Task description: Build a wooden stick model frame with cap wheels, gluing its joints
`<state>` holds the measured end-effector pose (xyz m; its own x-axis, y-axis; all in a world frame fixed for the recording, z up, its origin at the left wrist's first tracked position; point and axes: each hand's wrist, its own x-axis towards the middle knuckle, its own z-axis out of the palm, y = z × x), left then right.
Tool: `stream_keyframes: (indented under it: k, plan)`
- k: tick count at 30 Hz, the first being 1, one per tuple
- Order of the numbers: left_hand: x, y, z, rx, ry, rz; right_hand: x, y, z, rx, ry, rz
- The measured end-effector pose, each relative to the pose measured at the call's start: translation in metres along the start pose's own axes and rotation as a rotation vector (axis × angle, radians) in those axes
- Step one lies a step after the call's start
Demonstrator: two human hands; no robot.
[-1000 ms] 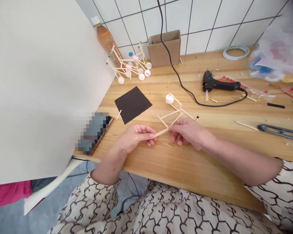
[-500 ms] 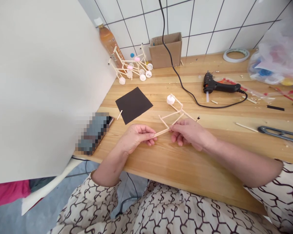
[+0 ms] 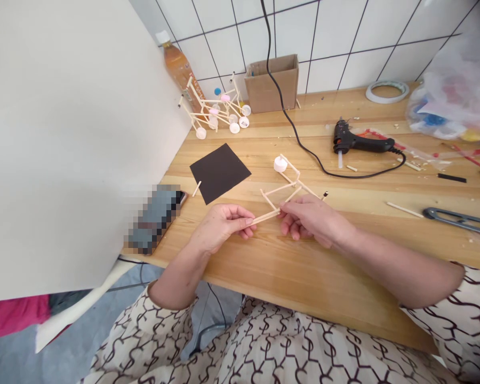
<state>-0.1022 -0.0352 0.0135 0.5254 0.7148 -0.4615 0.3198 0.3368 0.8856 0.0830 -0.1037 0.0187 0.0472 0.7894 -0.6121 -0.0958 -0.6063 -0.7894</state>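
Note:
A small frame of thin wooden sticks (image 3: 283, 191) with a white bottle cap (image 3: 280, 164) at its far end lies on the wooden table (image 3: 288, 266). My left hand (image 3: 220, 226) pinches the near end of one stick. My right hand (image 3: 314, 218) pinches the frame at the joint just to the right of that. Both hands rest low over the table near its front edge.
A black paper square (image 3: 219, 171) and a phone (image 3: 156, 216) lie to the left, beside a large white board (image 3: 64, 133). Behind are finished stick models (image 3: 218, 109), a bottle (image 3: 178, 64), a cardboard box (image 3: 271, 82), a glue gun (image 3: 358, 143), a tape roll (image 3: 386, 90), scissors (image 3: 458, 220) and a plastic bag (image 3: 456, 96).
Both hands keep their pinch on the stick frame. The view has shifted slightly; the hands and frame have barely moved.

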Motion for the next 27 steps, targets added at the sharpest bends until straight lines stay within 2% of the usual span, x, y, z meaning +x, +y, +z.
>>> stream_keyframes:
  k: [16, 27]
  plan:
    - [-0.0037, 0.0026, 0.0039, 0.032, 0.035, 0.028, 0.0009, 0.0004, 0.0030, -0.070, 0.027, -0.059]
    - [-0.0034, 0.0003, -0.0027, -0.133, -0.065, -0.034, 0.0006, 0.0007, 0.0036, -0.116, 0.055, -0.096]
